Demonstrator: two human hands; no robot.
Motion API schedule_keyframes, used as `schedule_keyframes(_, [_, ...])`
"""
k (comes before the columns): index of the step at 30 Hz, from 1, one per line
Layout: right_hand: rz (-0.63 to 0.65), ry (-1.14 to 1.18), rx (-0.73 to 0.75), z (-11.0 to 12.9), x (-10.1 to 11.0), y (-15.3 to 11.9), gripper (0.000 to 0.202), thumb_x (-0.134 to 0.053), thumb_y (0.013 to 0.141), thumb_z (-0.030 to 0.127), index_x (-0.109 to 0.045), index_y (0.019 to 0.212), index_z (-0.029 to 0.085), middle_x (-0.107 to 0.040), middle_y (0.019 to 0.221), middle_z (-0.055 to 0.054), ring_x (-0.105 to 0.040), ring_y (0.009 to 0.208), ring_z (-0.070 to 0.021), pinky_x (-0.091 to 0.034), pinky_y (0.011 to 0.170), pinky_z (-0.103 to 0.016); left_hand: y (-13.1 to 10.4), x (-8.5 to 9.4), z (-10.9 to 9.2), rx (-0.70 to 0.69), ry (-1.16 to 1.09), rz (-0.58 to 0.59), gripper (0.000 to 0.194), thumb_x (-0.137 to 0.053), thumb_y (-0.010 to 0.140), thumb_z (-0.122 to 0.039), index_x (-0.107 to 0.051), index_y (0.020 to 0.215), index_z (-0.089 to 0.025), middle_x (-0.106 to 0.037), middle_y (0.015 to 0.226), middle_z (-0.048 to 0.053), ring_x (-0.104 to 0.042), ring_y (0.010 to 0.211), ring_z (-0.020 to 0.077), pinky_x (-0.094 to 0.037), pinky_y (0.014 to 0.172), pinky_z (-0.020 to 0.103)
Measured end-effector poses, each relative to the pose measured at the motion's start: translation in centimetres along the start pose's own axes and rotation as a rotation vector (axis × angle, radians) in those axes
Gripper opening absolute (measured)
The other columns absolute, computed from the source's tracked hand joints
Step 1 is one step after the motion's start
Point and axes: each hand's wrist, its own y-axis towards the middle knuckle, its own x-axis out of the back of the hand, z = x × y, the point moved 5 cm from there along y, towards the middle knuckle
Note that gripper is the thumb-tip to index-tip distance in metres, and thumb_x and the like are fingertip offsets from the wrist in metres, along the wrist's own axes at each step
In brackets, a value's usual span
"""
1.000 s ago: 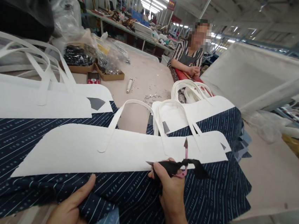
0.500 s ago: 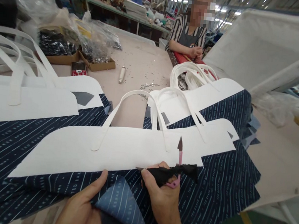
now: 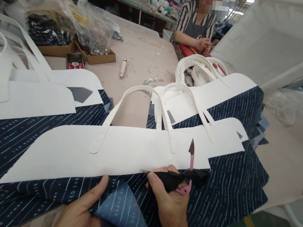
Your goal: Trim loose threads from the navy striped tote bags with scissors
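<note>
A navy striped bag panel (image 3: pixel 221 191) with a white top band (image 3: pixel 121 153) and a white handle (image 3: pixel 140 91) lies in front of me. My left hand (image 3: pixel 83 212) pinches the near edge of the navy fabric, which is folded up to show a lighter blue underside (image 3: pixel 123 210). My right hand (image 3: pixel 168 204) holds pink thread snips (image 3: pixel 190 167), blade pointing away, together with a scrap of black cloth (image 3: pixel 185 177), at the seam between white band and navy fabric.
More white-and-navy bag panels are stacked at left (image 3: pixel 30 94) and at right (image 3: pixel 217 98). Cardboard trays with plastic bags (image 3: pixel 77 45), a red phone (image 3: pixel 74 61), a white tool (image 3: pixel 123 68) and scattered metal bits (image 3: pixel 151 81) lie further back. A person in a striped top (image 3: pixel 194 25) sits across.
My left hand has lifted and folded the near fabric edge, exposing its lighter underside. The view has tilted down and the snips hand has shifted slightly right along the seam.
</note>
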Motion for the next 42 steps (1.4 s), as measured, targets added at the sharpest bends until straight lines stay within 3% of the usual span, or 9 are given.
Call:
schedule_keyframes(6, [-0.004, 0.027, -0.038, -0.2, 0.0, -0.1, 0.023, -0.066, 0.082, 0.03, -0.061, 0.062, 0.019, -0.06, 0.055, 0.002, -0.057, 0.053, -0.0134, -0.048, 0.055, -0.025, -0.3, -0.5, -0.3, -0.065, -0.014, 0.025, 0.076, -0.065, 0.077, -0.006, -0.043, 0.144, -0.035, -0.071, 0.121, -0.001, -0.056, 0.125, 0.028, -0.039, 0.112, 0.05])
schedule_keyframes(11, [0.006, 0.051, -0.035, -0.2, -0.3, -0.2, 0.025, -0.066, 0.082, 0.031, -0.058, 0.061, 0.019, -0.057, 0.056, 0.002, -0.054, 0.053, -0.0131, -0.046, 0.055, -0.025, -0.3, -0.4, 0.2, 0.029, -0.051, -0.039, 0.063, -0.058, 0.083, -0.006, -0.048, 0.142, -0.026, -0.073, 0.116, 0.004, -0.056, 0.125, 0.0282, -0.04, 0.111, 0.05])
schedule_keyframes(16, [0.023, 0.043, -0.032, -0.2, -0.4, -0.3, 0.025, -0.065, 0.083, 0.03, -0.056, 0.061, 0.02, -0.055, 0.056, 0.003, -0.053, 0.052, -0.0121, -0.045, 0.054, -0.024, -0.2, -0.1, 0.1, 0.007, -0.048, 0.02, 0.07, -0.065, 0.08, -0.008, -0.046, 0.142, -0.034, -0.071, 0.12, -0.001, -0.055, 0.125, 0.028, -0.04, 0.112, 0.048])
schedule_keyframes(23, [-0.008, -0.031, 0.006, -0.1, -0.7, -0.5, 0.022, -0.064, 0.082, 0.029, -0.058, 0.063, 0.019, -0.056, 0.057, 0.002, -0.055, 0.053, -0.0128, -0.046, 0.055, -0.025, -0.1, -0.3, -0.5, -0.096, -0.021, -0.059, 0.072, -0.064, 0.079, -0.002, -0.048, 0.139, -0.037, -0.068, 0.126, -0.002, -0.061, 0.119, 0.025, -0.04, 0.111, 0.044])
schedule_keyframes(27, [-0.023, -0.063, 0.048, 0.0, -1.0, -0.8, 0.021, -0.062, 0.083, 0.027, -0.058, 0.064, 0.02, -0.057, 0.058, 0.003, -0.056, 0.053, -0.0118, -0.047, 0.057, -0.023, -0.1, -0.2, -0.5, -0.109, -0.03, -0.118, 0.063, -0.065, 0.08, -0.005, -0.056, 0.132, -0.038, -0.067, 0.128, -0.005, -0.063, 0.115, 0.0227, -0.04, 0.112, 0.042])
schedule_keyframes(30, [-0.013, -0.077, 0.067, -0.1, -1.3, -1.0, 0.02, -0.062, 0.084, 0.026, -0.057, 0.065, 0.02, -0.056, 0.06, 0.003, -0.056, 0.055, -0.012, -0.047, 0.059, -0.024, -0.1, 0.0, -0.7, -0.157, -0.003, -0.119, 0.071, -0.064, 0.075, 0.004, -0.057, 0.13, -0.039, -0.067, 0.129, -0.008, -0.063, 0.116, 0.0197, -0.039, 0.113, 0.038])
schedule_keyframes(37, [-0.007, -0.03, 0.008, -0.2, -1.2, -0.6, 0.022, -0.064, 0.081, 0.027, -0.058, 0.061, 0.02, -0.057, 0.057, 0.002, -0.055, 0.053, -0.0138, -0.047, 0.054, -0.025, -0.2, 0.2, -0.6, -0.131, -0.013, -0.079, 0.071, -0.063, 0.071, 0.007, -0.061, 0.129, -0.035, -0.07, 0.123, -0.004, -0.064, 0.114, 0.024, -0.043, 0.11, 0.043])
schedule_keyframes(42, [-0.071, 0.085, -0.056, -0.5, 0.1, -0.4, 0.023, -0.065, 0.081, 0.028, -0.061, 0.06, 0.02, -0.061, 0.054, 0.002, -0.06, 0.051, -0.0147, -0.049, 0.054, -0.025, -0.5, -0.5, -0.2, -0.004, -0.066, -0.087, 0.062, -0.058, 0.079, 0.002, -0.057, 0.133, -0.028, -0.073, 0.119, 0.003, -0.062, 0.117, 0.0272, -0.043, 0.109, 0.05])
